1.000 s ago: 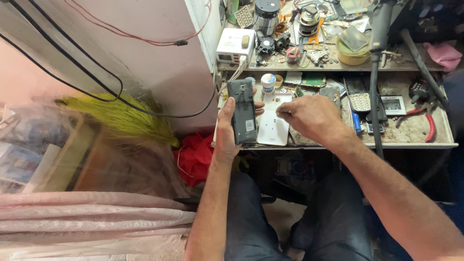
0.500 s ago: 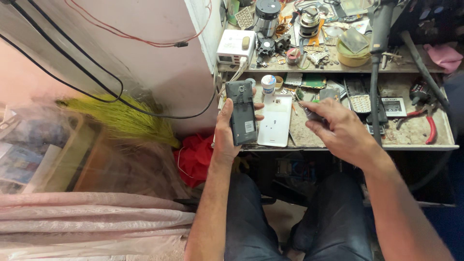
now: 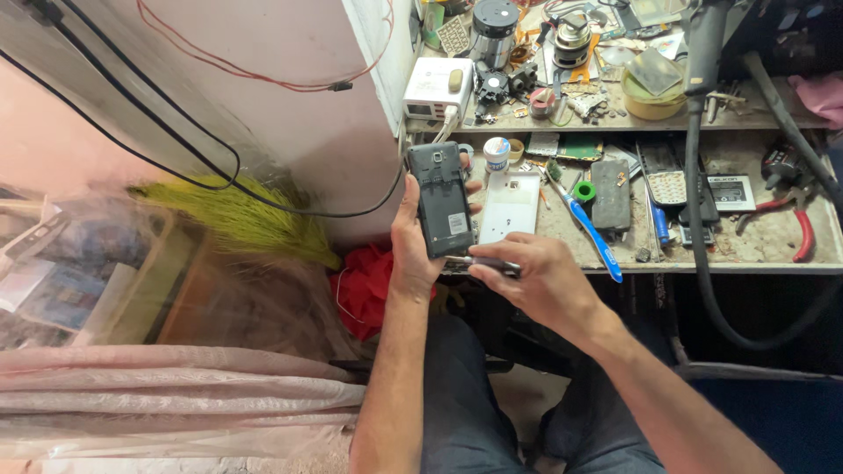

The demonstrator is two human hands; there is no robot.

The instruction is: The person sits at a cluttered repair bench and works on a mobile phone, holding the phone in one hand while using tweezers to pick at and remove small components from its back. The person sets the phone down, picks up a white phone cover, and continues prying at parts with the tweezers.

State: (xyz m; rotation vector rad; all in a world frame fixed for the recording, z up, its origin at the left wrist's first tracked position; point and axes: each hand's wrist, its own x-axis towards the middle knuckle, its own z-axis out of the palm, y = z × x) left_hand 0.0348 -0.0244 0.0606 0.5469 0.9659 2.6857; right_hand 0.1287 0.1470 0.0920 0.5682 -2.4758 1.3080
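Holding a dark phone (image 3: 443,211) upright in my left hand (image 3: 411,241), back cover off, its inner frame and a pale label facing me. Left fingers wrap the far edge, thumb along the near side; grip closed around the body. Phone sits just in front of the workbench edge (image 3: 702,268), above my lap.

Right hand (image 3: 536,276) pinches a thin metal tool (image 3: 479,261) between thumb and fingertips; tool lies roughly level, tip pointing left and meeting the phone's lower edge. Cannot tell whether the tip is inside the seam or only against it.

On the lower bench level, just behind the phone: a white back cover (image 3: 509,206) lying flat, a small round pot with blue lid (image 3: 497,153), a blue-handled toothbrush (image 3: 588,226) lying slantwise, a dark flat phone part (image 3: 610,193), a green ring of tape (image 3: 583,190). Farther right: a keypad handset (image 3: 665,175), red-handled pliers (image 3: 803,233), a thick black hose (image 3: 698,202) hanging down across the bench.

Upper shelf: white charger box (image 3: 435,88), cluttered small parts, a yellow round tub (image 3: 654,101).

Left of me: yellow-green broom bristles (image 3: 233,211), red cloth (image 3: 369,285), plastic-wrapped bundles (image 3: 105,281), black cables (image 3: 132,132) on the pink wall.
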